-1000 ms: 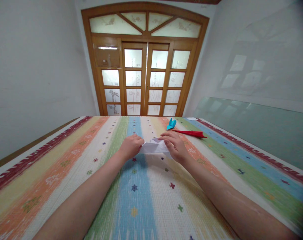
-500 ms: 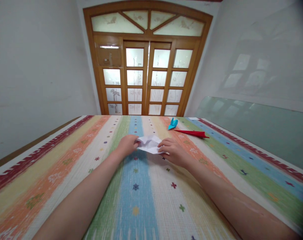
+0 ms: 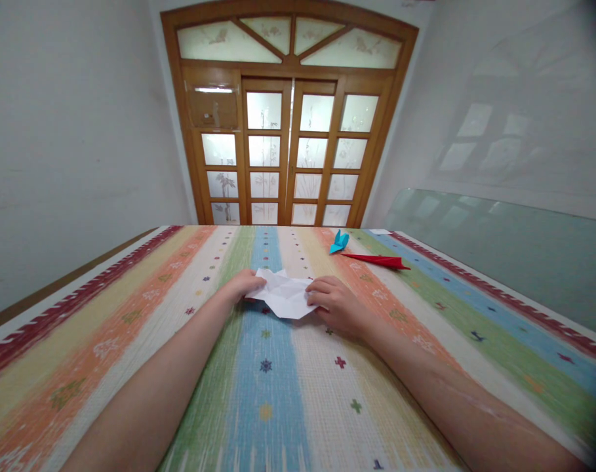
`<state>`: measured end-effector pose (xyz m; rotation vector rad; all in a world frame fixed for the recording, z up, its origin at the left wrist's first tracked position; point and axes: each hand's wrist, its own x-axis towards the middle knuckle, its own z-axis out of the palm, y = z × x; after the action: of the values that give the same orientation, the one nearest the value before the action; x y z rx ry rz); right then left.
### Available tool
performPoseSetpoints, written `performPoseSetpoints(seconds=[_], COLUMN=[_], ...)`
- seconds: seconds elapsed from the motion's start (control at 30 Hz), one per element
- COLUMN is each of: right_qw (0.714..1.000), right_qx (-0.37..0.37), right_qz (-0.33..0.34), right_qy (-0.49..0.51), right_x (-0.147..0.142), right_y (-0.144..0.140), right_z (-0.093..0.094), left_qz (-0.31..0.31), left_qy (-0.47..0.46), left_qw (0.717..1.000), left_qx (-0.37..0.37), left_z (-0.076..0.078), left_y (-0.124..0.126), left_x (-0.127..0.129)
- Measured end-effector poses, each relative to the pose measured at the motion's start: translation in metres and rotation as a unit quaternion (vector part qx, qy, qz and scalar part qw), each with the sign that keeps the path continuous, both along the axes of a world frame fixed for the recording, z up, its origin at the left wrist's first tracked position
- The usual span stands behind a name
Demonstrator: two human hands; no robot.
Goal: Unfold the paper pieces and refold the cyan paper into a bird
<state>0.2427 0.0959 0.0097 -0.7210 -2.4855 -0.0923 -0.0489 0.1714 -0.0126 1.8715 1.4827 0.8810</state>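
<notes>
Head view: one white paper sheet (image 3: 285,295), creased, irregular, over the central blue stripe (image 3: 273,393) of one striped, textured cloth (image 3: 327,400). One left hand (image 3: 244,284), at the stripe's left border, pinches the sheet; one right hand (image 3: 341,305), right of the stripe, grips the opposite edge, fingers bent. Farther right of the stripe: one blue folded form (image 3: 339,242), one slender red folded form (image 3: 379,261). Since half a second ago, the sheet has spread flatter.
</notes>
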Motion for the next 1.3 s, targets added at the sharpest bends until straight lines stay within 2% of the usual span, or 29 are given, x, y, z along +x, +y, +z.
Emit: performPoseSetpoints(seconds=[0.13,0.23,0.3,0.43,0.6,0.7,0.8,1.0,1.13,1.3], right_qw=[0.998,0.997,0.996,0.993,0.990,0.989,0.991,0.985,0.977,0.971], right_qx=[-0.029,-0.039,-0.047,-0.085,-0.115,-0.122,-0.112,-0.148,-0.183,-0.215], right_qz=[0.033,0.044,0.053,0.070,0.078,0.081,0.067,0.083,0.112,0.103], right_qy=[-0.035,-0.051,-0.052,-0.041,-0.021,-0.027,-0.038,-0.021,0.012,0.003], right_x=[-0.009,-0.016,-0.020,-0.025,-0.025,-0.023,-0.022,-0.026,-0.028,-0.028], right_y=[-0.008,-0.014,-0.017,-0.021,-0.022,-0.021,-0.020,-0.021,-0.023,-0.024], right_z=[-0.002,-0.002,0.000,0.000,-0.001,0.000,0.002,0.003,0.001,-0.005], left_qz=[0.008,-0.038,-0.072,-0.096,-0.093,-0.056,0.019,0.152,0.198,0.218], left_qy=[0.088,0.138,0.168,0.212,0.230,0.222,0.205,0.200,0.231,0.281], left_qw=[0.992,0.974,0.962,0.947,0.949,0.960,0.969,0.963,0.949,0.933], left_qx=[0.093,0.176,0.204,0.219,0.195,0.164,0.137,0.097,0.079,0.061], left_z=[0.013,0.028,0.034,0.034,0.027,0.028,0.030,0.026,0.014,0.000], left_y=[-0.003,-0.011,-0.017,-0.025,-0.024,-0.017,-0.006,0.009,0.004,-0.004], left_x=[-0.006,-0.001,0.004,0.010,0.012,0.012,0.006,-0.021,-0.027,-0.026])
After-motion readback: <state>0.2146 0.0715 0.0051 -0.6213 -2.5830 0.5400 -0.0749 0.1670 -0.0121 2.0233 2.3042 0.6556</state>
